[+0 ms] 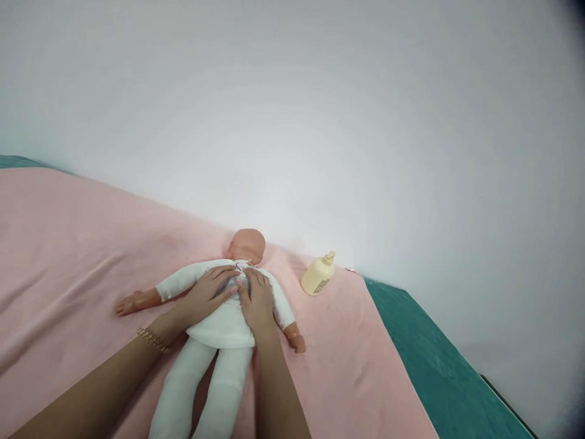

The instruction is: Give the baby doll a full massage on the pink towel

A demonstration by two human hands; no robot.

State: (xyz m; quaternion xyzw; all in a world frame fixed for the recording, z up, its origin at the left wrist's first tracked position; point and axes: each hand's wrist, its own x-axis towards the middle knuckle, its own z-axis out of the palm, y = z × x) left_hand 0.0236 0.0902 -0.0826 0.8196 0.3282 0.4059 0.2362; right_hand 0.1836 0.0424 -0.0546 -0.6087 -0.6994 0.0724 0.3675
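A doll (pixel 222 329) with a white cloth body lies stretched out on a pink sheet (pixel 347 366), the back of its bald head toward the camera and its arms spread. My left hand (pixel 208 294) rests on the left side of its upper back, fingers extended. On the right side of the upper back lies my right hand (pixel 257 299), also flat with its fingers extended. The two thumbs come close together over a greyish patch between the hands. Neither hand holds anything.
A cream pump bottle (pixel 317 277) stands on the sheet right of the doll's head. Green bedding (pixel 425 341) shows beyond the sheet's right edge. A pale wall (pixel 292 122) rises behind the bed.
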